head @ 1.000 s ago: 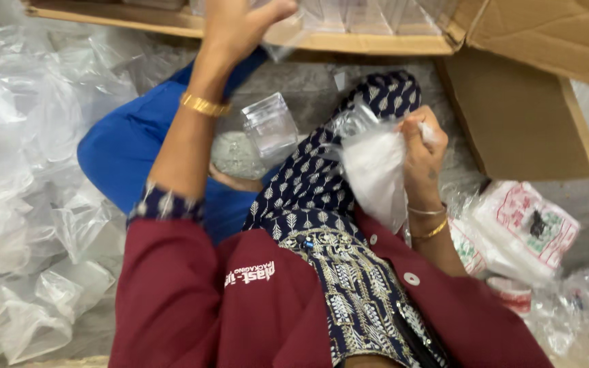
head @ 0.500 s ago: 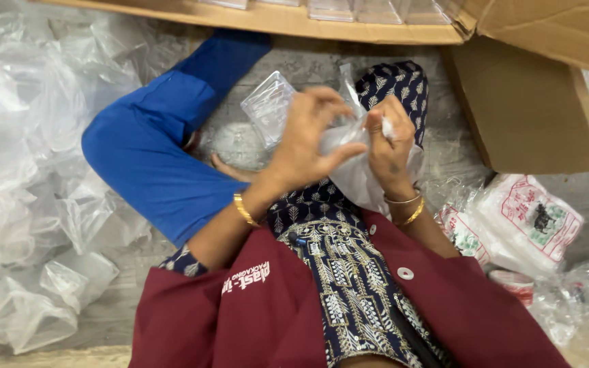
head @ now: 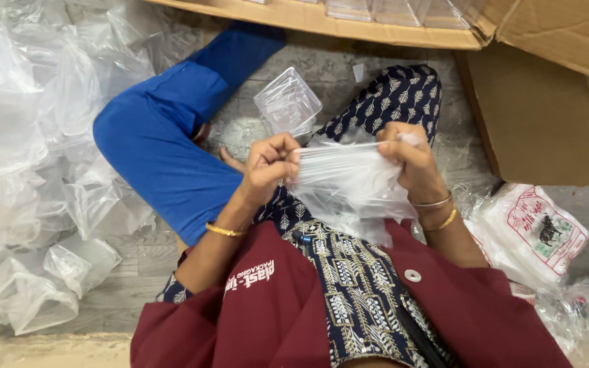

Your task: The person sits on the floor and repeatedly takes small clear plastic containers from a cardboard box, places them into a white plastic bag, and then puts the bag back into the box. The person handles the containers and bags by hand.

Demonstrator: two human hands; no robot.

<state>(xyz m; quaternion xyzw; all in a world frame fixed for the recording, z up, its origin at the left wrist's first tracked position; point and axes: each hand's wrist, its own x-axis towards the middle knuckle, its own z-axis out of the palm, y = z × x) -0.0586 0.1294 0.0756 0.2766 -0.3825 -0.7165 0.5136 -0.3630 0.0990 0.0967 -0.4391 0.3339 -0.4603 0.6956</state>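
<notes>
Above the lap, both hands now stretch the plastic bag.

Heaped along the left: crumpled clear plastic bags. Above, across the top: a cardboard box's edge with clear containers inside. At right: a brown cardboard flap. Lower right: a white printed packet on grey floor.

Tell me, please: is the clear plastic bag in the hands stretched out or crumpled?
Stretched out. The left hand and right hand pull the plastic bag's top edge taut between them; the rest hangs loose.
</notes>
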